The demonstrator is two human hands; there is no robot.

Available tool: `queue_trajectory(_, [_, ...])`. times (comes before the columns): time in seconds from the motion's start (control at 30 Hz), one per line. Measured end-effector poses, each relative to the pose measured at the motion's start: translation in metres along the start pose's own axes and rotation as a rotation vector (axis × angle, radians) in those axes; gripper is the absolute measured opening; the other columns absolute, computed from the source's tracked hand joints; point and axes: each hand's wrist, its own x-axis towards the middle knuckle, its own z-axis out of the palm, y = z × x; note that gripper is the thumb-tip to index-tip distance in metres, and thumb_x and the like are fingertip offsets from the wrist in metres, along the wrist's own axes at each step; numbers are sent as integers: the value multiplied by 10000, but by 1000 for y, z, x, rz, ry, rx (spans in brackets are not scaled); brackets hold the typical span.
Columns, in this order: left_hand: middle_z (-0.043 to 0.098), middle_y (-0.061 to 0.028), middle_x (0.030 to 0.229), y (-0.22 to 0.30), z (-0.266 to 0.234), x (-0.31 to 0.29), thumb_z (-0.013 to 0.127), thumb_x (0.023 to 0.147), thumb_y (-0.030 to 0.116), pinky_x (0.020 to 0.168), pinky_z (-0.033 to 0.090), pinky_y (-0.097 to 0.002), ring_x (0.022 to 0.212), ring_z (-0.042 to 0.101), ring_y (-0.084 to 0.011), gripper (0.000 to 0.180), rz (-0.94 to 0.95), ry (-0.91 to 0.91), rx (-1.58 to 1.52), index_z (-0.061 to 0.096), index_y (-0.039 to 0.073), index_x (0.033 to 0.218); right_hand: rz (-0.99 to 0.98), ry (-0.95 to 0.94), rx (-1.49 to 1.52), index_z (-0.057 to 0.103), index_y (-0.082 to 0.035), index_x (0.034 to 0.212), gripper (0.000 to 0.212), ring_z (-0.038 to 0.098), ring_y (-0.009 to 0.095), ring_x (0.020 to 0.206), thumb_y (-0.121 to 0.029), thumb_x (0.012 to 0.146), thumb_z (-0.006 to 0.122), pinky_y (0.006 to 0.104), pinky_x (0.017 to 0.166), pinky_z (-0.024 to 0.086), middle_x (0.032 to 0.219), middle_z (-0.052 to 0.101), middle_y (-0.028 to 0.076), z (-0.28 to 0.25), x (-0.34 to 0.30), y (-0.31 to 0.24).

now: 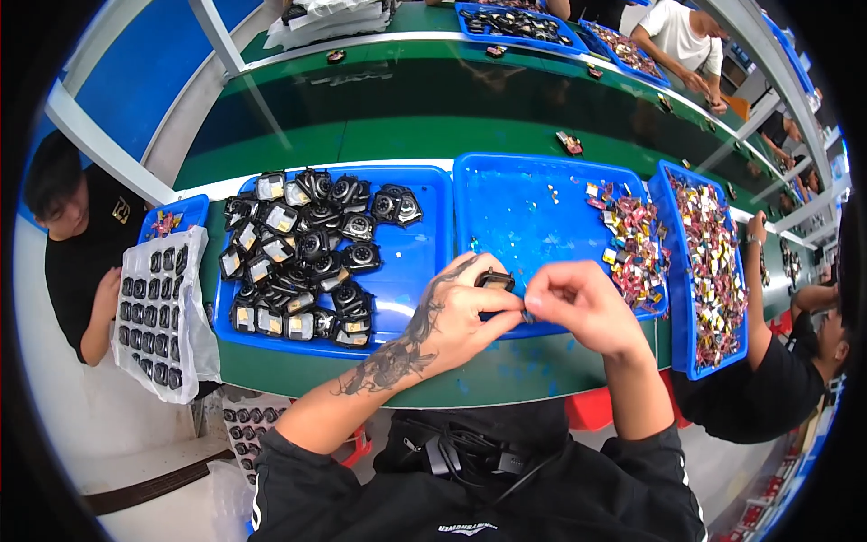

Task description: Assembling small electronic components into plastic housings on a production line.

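Left hand point(462, 316) grips small squarish black plastic casing point(494, 279); right hand point(585, 309) fingers narrow beside it, can't tell if holding anything.

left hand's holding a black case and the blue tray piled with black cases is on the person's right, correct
The side is wrong: the head view shows the blue tray piled with black cases on the person's left. The rest stands.
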Motion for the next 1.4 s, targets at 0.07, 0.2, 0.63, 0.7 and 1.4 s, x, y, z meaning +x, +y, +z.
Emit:
queue_trajectory(0.07, [588,-88,841,2,2,1,788,718,78,718,472,-341,814,580,-236,133,63,30,81,754,71,846,-19,114,-61,633,-2,908,92,525,64,651,-94,914,629,228,589,414,711,602,-3,5,8,10])
queue_trajectory(0.2, [588,-80,838,5,4,-2,773,757,109,688,474,-338,791,580,-212,103,-165,23,-37,744,57,841,-357,505,-730,642,-13,999,115,620,173,761,-50,895,610,279,653,478,878,653,80,1,19,38])
queue_trajectory(0.63, [474,-96,1334,3,-3,-1,431,984,24,901,423,-259,1090,504,-130,576,-374,-147,-805,212,76,1514,-350,559,-72,660,24,966,93,645,137,822,13,875,644,259,698,536,916,650,82,26,-6,18])
queue_trajectory(0.7, [458,-118,1367,7,-2,1,385,991,-8,978,409,-280,1189,487,-155,554,-319,-81,-795,210,72,1509,-261,427,-113,670,21,973,111,652,145,801,22,864,649,258,675,532,901,653,89,29,-7,11])
queue_trajectory(1.4, [437,-159,1447,5,10,-3,460,957,-56,1021,452,-345,1249,513,-212,471,-289,-44,-801,372,-31,1419,-439,581,-686,663,-69,839,108,596,198,618,-31,761,728,342,623,418,732,639,44,40,-1,-9])
